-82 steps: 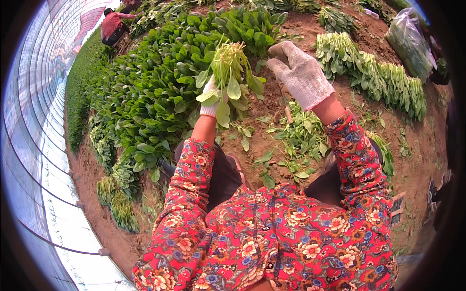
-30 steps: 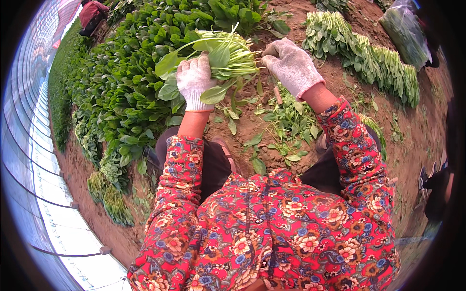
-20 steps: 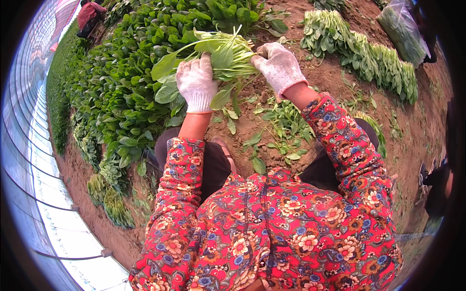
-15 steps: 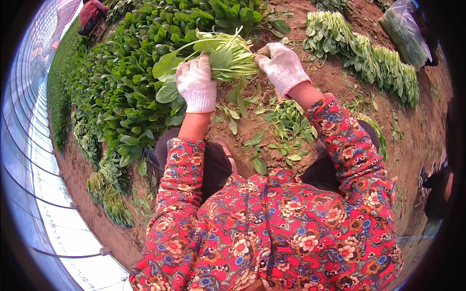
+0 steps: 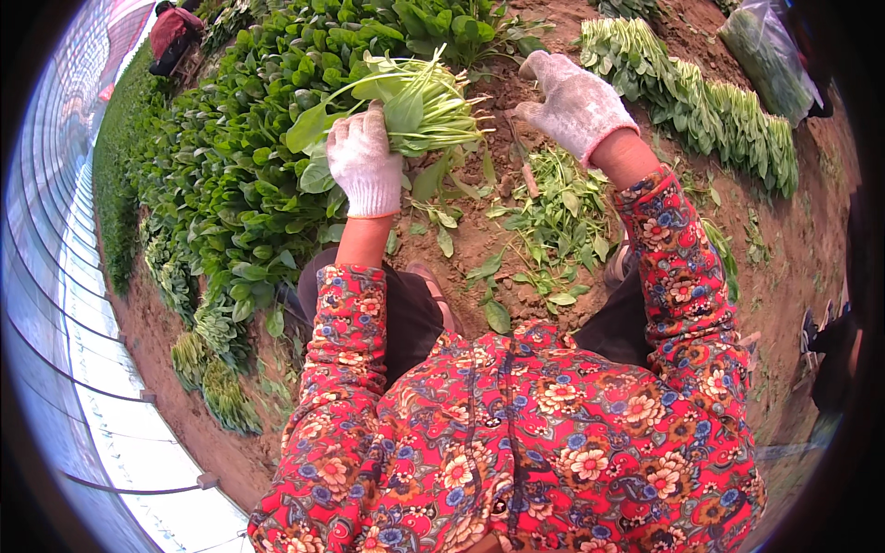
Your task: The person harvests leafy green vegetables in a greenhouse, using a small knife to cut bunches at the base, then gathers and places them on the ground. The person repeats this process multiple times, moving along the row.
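Observation:
My left hand (image 5: 366,164), in a pale knitted glove, is closed around a bunch of spinach (image 5: 426,109). The leaves hang out to the left and the cut stem ends point right. Apart from the bunch, further right, my gloved right hand (image 5: 583,109) is open, with thumb and fingers spread and nothing between them. Just below it, a tool with a wooden handle (image 5: 529,181) and a thin dark end lies on the soil. Loose leaves (image 5: 562,207) are scattered between my feet.
Growing spinach (image 5: 240,138) fills the ground at left and ahead. A row of laid-out bunches (image 5: 701,101) runs along the right, beside a filled clear plastic bag (image 5: 770,60). More bunches (image 5: 221,387) lie at lower left. Another person (image 5: 175,39) is at far left.
My right hand has moved off the stem ends, up and to the right, and its fingers have opened. The bunch stays in my left hand, shifted slightly left.

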A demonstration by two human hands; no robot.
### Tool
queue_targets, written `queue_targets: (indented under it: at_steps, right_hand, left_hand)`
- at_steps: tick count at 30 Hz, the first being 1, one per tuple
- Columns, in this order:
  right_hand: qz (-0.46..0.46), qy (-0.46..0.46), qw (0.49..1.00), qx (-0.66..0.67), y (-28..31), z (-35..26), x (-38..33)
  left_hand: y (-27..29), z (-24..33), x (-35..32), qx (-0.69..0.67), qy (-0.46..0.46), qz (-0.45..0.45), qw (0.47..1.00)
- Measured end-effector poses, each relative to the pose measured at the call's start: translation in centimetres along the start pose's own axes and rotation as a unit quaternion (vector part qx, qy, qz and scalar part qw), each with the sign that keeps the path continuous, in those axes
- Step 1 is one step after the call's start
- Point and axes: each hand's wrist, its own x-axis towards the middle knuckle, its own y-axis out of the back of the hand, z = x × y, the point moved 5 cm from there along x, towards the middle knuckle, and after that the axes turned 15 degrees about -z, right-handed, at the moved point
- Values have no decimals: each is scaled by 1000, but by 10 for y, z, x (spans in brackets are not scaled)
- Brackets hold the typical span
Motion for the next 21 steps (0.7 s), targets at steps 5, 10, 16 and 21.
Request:
queue_targets:
  at_steps: [5,10,16,21]
  right_hand:
    - [20,17,998,58,6,7,4]
    - [-84,4,966,243,-21,-1,4]
    - [-50,-24,978,203,-35,-16,8]
    - [-46,-44,978,200,-37,-19,9]
  left_hand:
    - [1,6,-2,4,-37,36,999]
    - [1,14,-1,-6,-58,30,998]
    - [4,25,0,7,-73,7,997]
    - [3,24,0,-1,-74,12,997]
